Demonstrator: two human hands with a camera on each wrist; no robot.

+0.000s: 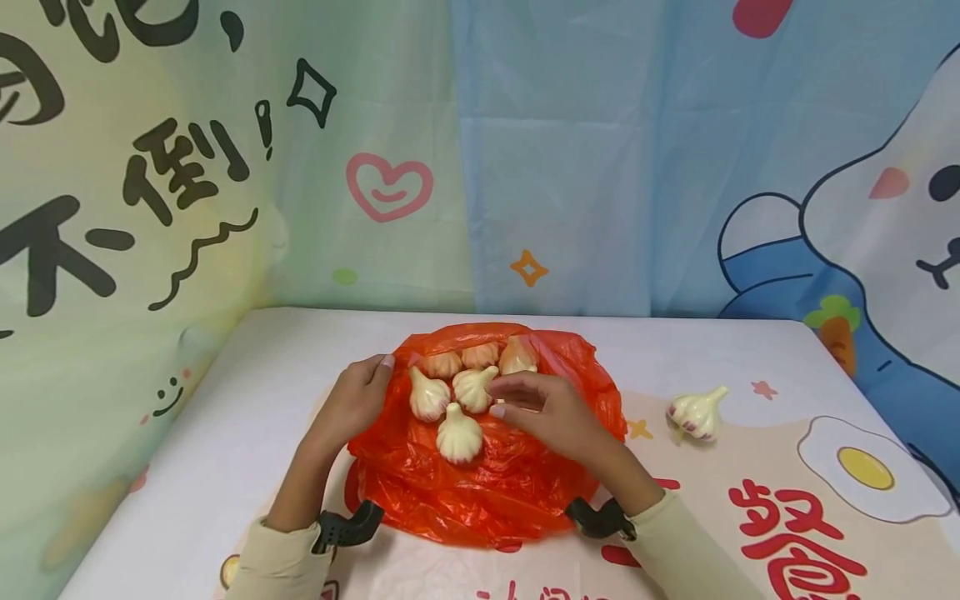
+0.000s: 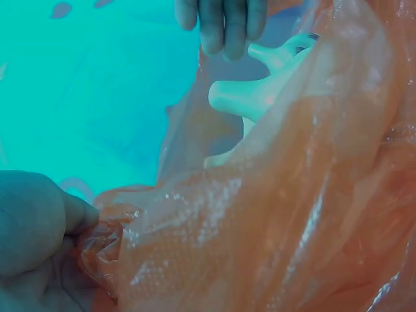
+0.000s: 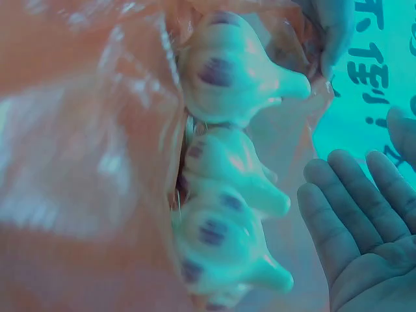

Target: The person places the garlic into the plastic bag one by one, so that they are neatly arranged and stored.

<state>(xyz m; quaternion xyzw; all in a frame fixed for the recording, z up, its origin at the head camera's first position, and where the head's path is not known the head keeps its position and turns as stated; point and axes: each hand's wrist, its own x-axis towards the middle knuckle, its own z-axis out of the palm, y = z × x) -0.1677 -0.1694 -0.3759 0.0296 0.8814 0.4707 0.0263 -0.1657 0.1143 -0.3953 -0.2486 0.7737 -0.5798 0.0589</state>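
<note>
A crinkled red plastic bag (image 1: 480, 492) lies spread on the table with several garlic bulbs (image 1: 460, 434) in its opening. My left hand (image 1: 358, 403) grips the bag's left edge; in the left wrist view the crumpled plastic (image 2: 107, 250) is pinched by the thumb (image 2: 79, 214). Over the right part of the opening is my right hand (image 1: 551, 415), beside the bulbs. In the right wrist view its fingers (image 3: 338, 218) are extended and the palm holds nothing, apart from the nearby garlic bulbs (image 3: 224, 240). Some bulbs at the back are partly covered by the red film.
One more garlic bulb (image 1: 696, 414) lies on the table to the right of the bag. A printed mat (image 1: 720, 458) with red characters and a fried egg covers part of the white table (image 1: 300, 342). Behind it hangs a patterned curtain (image 1: 555, 167).
</note>
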